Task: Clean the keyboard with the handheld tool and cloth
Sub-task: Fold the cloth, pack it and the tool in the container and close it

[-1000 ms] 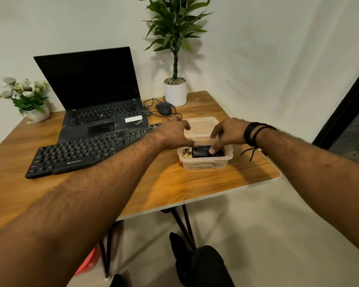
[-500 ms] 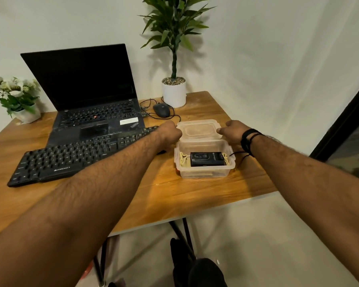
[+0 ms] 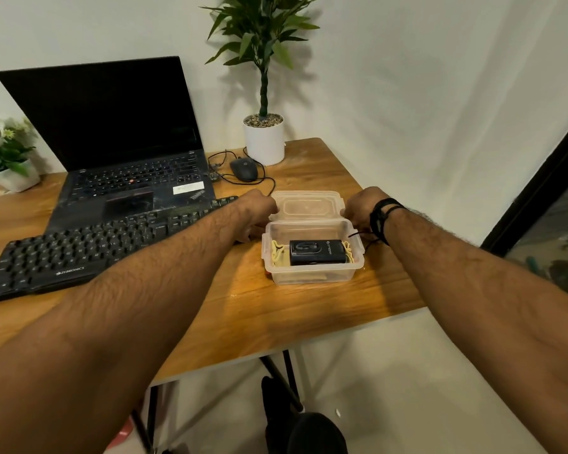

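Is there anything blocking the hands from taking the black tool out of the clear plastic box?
Nothing visible: the clear plastic box is open, its lid folded behind it. The black handheld tool lies uncovered on a yellow cloth.

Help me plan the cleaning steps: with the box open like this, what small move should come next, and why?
Probably let go of the lid and reach the right hand into the clear plastic box for the black handheld tool. The lid lies flat behind the box, both hands rest at its sides, and the tool lies uncovered on the yellow cloth.
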